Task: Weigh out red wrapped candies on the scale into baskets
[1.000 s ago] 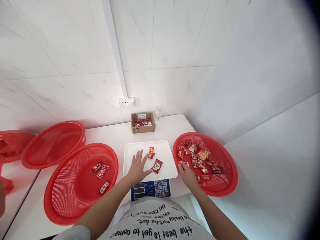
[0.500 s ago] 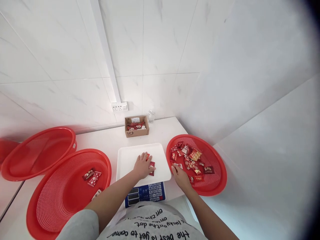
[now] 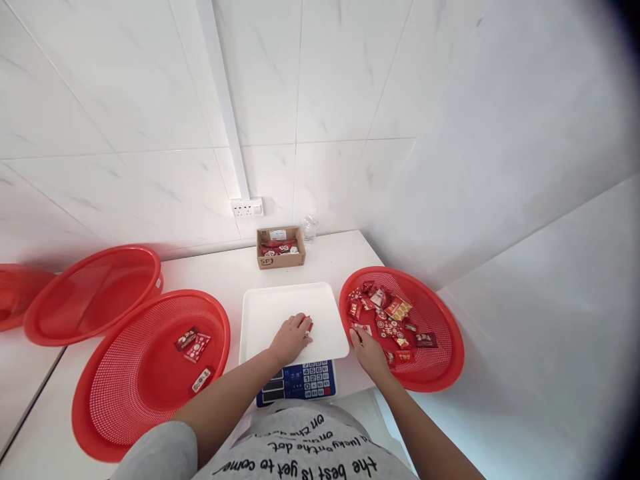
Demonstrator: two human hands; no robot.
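Note:
My left hand (image 3: pixel 291 337) is closed over red candy packets (image 3: pixel 307 325) on the white tray (image 3: pixel 273 310) of a blue weighing scale (image 3: pixel 297 382); only a red edge shows past the fingers. My right hand (image 3: pixel 369 350) rests on the near left rim of the red basket (image 3: pixel 440 320) at the right, fingers curled beside several red candy packets (image 3: pixel 387 313) in it. Whether it holds one is hidden.
A red basket (image 3: pixel 125 407) at the left holds three candy packets (image 3: pixel 193 343). Another red basket (image 3: pixel 93 293) lies behind it. A small cardboard box (image 3: pixel 280 248) with packets, a clear cup (image 3: pixel 310 228) and a wall socket (image 3: pixel 247 207) sit at the back by the tiled wall.
My left hand went from flat and spread beside two packets on the tray to closed over them. My right hand stayed at the right basket's rim. The camera shifted slightly.

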